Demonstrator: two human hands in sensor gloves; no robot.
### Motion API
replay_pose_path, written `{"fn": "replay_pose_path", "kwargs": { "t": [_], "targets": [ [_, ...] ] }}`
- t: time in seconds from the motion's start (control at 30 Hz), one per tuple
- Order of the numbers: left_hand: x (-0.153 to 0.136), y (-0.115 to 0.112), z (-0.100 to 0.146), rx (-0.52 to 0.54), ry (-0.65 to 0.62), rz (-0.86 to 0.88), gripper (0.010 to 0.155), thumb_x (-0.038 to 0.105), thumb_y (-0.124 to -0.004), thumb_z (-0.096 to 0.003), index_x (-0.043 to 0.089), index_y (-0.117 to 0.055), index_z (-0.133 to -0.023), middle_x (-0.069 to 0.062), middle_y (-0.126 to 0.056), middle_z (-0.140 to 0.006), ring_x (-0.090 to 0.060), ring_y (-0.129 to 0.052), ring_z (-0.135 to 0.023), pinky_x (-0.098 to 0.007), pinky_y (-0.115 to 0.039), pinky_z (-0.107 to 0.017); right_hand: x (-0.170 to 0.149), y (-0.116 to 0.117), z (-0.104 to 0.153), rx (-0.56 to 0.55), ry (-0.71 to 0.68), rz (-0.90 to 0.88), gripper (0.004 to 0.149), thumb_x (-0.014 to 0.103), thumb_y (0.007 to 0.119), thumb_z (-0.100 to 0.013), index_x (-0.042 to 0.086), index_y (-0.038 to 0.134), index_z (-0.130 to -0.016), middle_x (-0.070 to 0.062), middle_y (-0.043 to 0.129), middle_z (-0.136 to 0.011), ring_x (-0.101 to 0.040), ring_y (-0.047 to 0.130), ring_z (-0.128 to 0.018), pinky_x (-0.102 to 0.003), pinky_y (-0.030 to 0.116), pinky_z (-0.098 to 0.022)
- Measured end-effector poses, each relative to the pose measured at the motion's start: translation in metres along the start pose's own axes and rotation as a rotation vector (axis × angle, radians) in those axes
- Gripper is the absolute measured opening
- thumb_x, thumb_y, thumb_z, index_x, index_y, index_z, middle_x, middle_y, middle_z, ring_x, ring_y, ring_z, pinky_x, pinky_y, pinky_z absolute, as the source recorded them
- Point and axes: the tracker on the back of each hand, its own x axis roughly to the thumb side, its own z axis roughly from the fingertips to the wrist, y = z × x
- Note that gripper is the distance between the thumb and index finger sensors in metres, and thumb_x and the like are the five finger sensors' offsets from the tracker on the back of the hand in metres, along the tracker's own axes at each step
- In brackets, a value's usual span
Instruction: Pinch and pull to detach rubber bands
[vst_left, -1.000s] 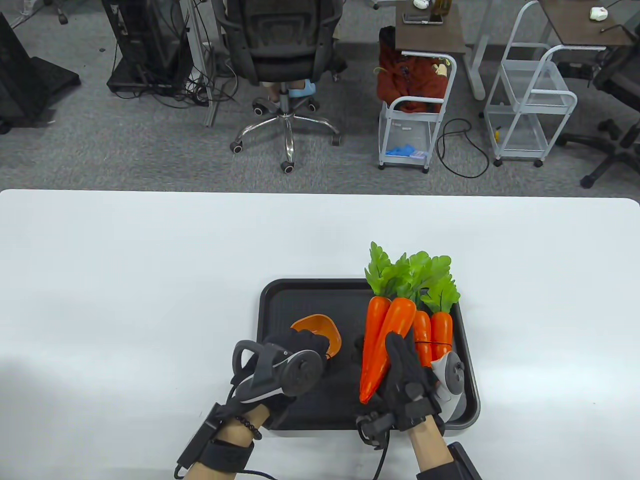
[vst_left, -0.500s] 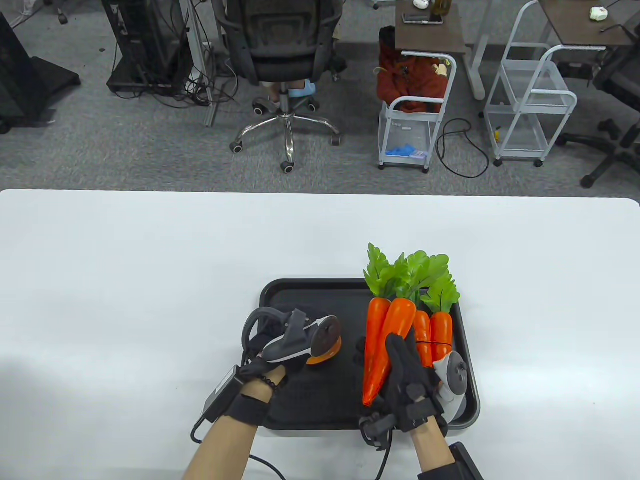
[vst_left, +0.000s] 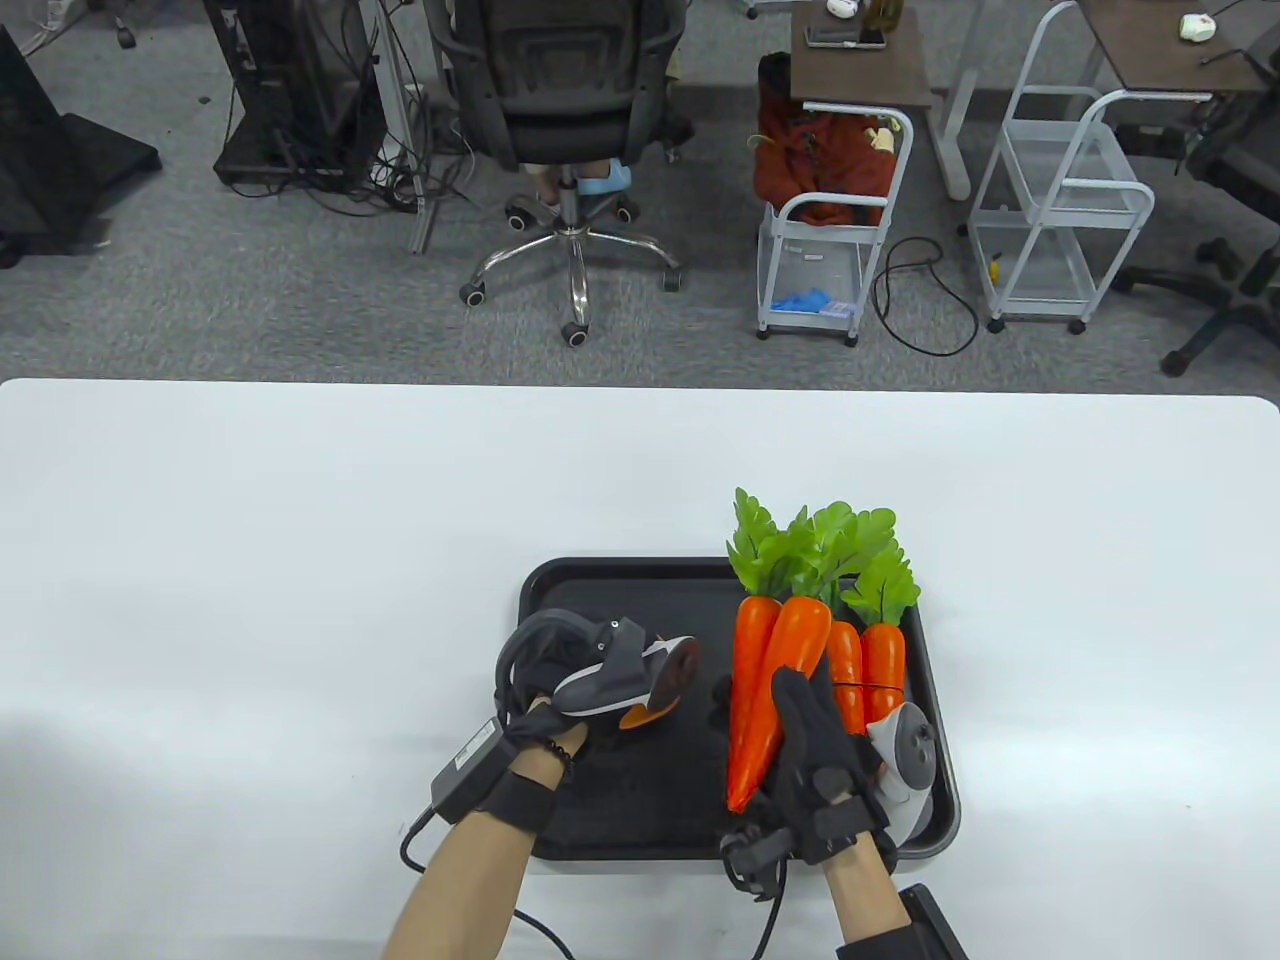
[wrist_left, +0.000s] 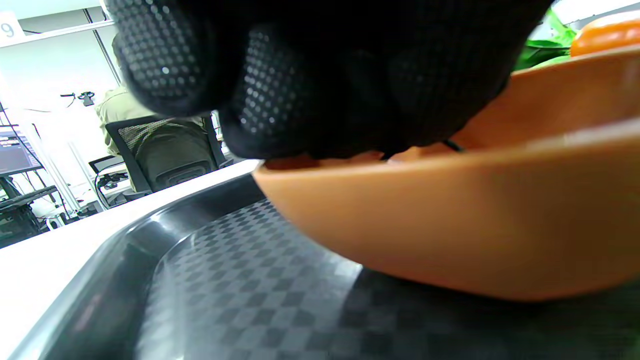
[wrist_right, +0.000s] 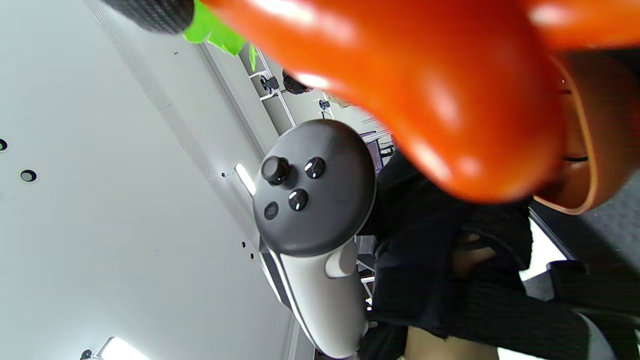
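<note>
Four carrots are counted in one bunch, each with green leaves at the far end; one black tray, one orange bowl and two gloved hands are also seen. The bunch is laid along the right half of the tray, its long axis running near to far, with the leafy tops pointed away over the tray's far rim and the tapered tips pointed toward the near edge. The two left carrots are raised above the two right ones. One thin dark rubber band is seen stretched across the two right carrots, just beside the fingertips of the right hand. The near ends of the carrots are gripped by the right hand, its fingers wrapped over them. The bowl is placed on the left half of the tray and is mostly hidden in the table view by the left hand and its tracker. In the left wrist view the gloved fingers are curled together over the bowl's rim; what is pinched between them cannot be told. The tray is set on the white surface, near its near edge.
</note>
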Motion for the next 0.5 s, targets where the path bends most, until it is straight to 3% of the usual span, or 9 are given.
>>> {"fn": "replay_pose_path", "kwargs": {
  "t": [0.17, 0.3, 0.5],
  "targets": [
    [0.001, 0.000, 0.001, 0.001, 0.008, -0.016, 0.036, 0.045, -0.086, -0.0429, 0.033, -0.095, -0.076, 0.008, -0.113, -0.055, -0.013, -0.110, -0.043, -0.040, -0.094, -0.042, 0.000, -0.001, 0.000, -0.002, 0.003, 0.003, 0.087, 0.059, 0.065, -0.057, 0.018, 0.006, -0.107, -0.035, 0.024, -0.105, -0.058, 0.062, -0.086, -0.058, 0.068, -0.060],
    [-0.003, 0.005, 0.009, 0.033, 0.035, -0.017, 0.042, 0.048, -0.084, -0.0432, 0.034, -0.091, -0.082, 0.009, -0.111, -0.065, -0.013, -0.110, -0.048, -0.041, -0.093, -0.045, 0.002, -0.002, 0.000, -0.011, 0.008, 0.043, 0.087, 0.058, 0.065, -0.057, 0.018, 0.006, -0.106, -0.036, 0.023, -0.105, -0.059, 0.061, -0.085, -0.059, 0.067, -0.060],
    [-0.011, 0.015, 0.039, 0.125, 0.091, 0.105, 0.053, 0.052, -0.078, -0.0453, 0.037, -0.077, -0.096, 0.003, -0.097, -0.097, -0.023, -0.102, -0.077, -0.049, -0.086, -0.059, 0.013, 0.002, 0.000, -0.031, 0.037, 0.421, 0.087, 0.053, 0.063, -0.056, 0.017, 0.000, -0.102, -0.035, 0.009, -0.103, -0.063, 0.052, -0.084, -0.060, 0.064, -0.058]
  ]
}}
